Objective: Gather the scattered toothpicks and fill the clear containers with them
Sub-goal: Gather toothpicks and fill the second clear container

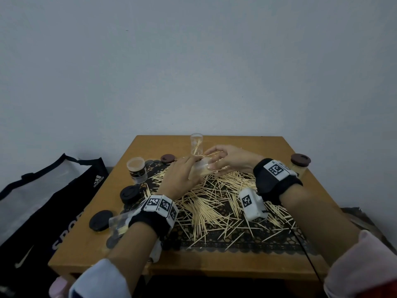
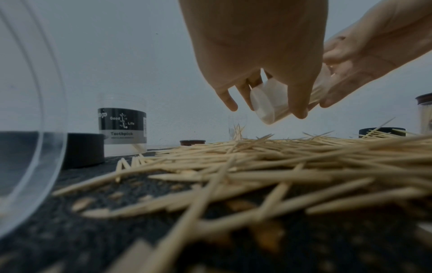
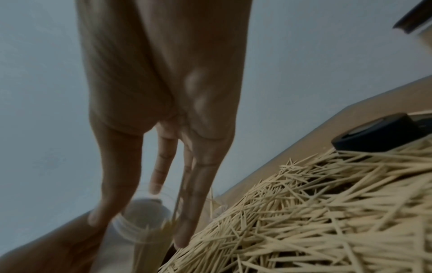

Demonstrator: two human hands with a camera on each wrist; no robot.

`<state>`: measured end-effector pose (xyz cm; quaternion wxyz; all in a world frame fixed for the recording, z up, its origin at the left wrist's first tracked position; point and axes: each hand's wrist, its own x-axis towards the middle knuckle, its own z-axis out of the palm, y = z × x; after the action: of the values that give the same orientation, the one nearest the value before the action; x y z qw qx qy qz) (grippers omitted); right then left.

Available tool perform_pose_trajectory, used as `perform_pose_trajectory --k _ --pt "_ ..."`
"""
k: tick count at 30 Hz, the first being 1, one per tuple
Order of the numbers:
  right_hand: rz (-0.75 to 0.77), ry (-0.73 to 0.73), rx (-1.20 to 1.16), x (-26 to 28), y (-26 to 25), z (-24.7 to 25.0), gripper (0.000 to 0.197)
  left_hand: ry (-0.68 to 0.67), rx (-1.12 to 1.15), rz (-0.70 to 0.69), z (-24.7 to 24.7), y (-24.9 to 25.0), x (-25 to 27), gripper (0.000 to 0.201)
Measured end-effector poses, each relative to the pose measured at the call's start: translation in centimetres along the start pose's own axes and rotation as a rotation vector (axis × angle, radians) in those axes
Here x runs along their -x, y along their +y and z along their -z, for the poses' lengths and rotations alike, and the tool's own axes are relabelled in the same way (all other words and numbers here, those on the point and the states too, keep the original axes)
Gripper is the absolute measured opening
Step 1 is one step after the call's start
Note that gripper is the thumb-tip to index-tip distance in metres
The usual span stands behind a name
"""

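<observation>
At frame centre, the left hand [image 1: 182, 175] grips a tilted clear container [image 1: 203, 167]; the right hand [image 1: 227, 158] pinches toothpicks [image 1: 211, 155] at its mouth. Scattered toothpicks [image 1: 214, 203] cover the mat below. Black lids [image 1: 130, 193] and a labelled jar [image 1: 137, 168] sit left.

The toothpicks [image 1: 214, 203] are pale yellow, like light wood. They lie on a black mat [image 1: 225, 244] with a lace pattern of small holes. The tabletop [image 1: 86, 244] is orange-brown. The lids [image 1: 101, 220] at 9 o'clock are black; the lid [image 1: 168, 158] at 11 o'clock is dark brown. One clear jar [image 1: 137, 169] carries a black label with white print. The wristbands [image 1: 160, 206] are black with white blocks of black square code. The bag [image 1: 43, 201] is black and white.
</observation>
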<state>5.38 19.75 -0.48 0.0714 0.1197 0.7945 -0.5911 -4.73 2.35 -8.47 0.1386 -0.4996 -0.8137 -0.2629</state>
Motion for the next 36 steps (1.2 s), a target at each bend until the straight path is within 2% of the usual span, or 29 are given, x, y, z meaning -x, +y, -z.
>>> perform_pose_trajectory --k 3,6,10,12,15,19,22,25,27,29,32,34,36 --pt "-0.069 0.008 0.038 0.2 0.1 0.5 0.051 0.0 -0.008 0.035 0.0 -0.1 0.1 0.063" --pt "-0.06 0.078 0.078 0.5 0.0 0.7 0.033 -0.011 -0.013 0.044 0.0 0.0 0.1 0.063" --pt "0.025 0.219 0.144 0.4 -0.6 0.5 0.014 -0.01 -0.013 0.034 0.0 0.0 0.0 0.062" --pt "0.093 0.255 0.134 0.2 -0.9 0.2 0.013 -0.013 -0.02 0.028 0.1 0.0 0.0 0.061" --pt "0.183 0.223 0.115 0.1 -1.3 -0.3 0.015 -0.021 -0.016 0.04 0.0 0.0 0.0 0.061" --pt "0.173 0.363 0.282 -0.6 -0.7 0.1 0.01 -0.019 -0.001 0.063 -0.1 -0.3 0.0 0.064" --pt "0.012 0.323 0.533 -0.9 0.4 0.5 0.021 -0.016 0.0 0.066 -0.1 -0.3 0.0 0.063" --pt "-0.218 0.169 0.88 -0.7 1.6 0.2 0.064 -0.024 -0.011 0.071 -0.1 -0.5 0.0 0.063" --pt "-0.289 0.125 0.961 -0.8 2.4 0.0 0.084 -0.027 -0.008 0.074 -0.2 -0.5 0.0 0.063" --pt "-0.28 0.121 0.983 -1.2 3.1 -0.2 0.082 -0.032 -0.007 0.077 -0.1 -0.4 0.0 0.062" --pt "-0.189 0.161 0.958 -1.6 3.4 -0.5 0.06 -0.039 -0.016 0.074 -0.1 -0.4 0.0 0.062" --pt "-0.167 0.145 0.959 -1.7 3.3 -0.4 0.063 -0.041 -0.02 0.079 -0.1 -0.4 0.0 0.062" --pt "-0.172 0.129 1.024 -1.8 3.2 -0.3 0.077 -0.038 -0.02 0.084 -0.1 -0.4 0.0 0.062"
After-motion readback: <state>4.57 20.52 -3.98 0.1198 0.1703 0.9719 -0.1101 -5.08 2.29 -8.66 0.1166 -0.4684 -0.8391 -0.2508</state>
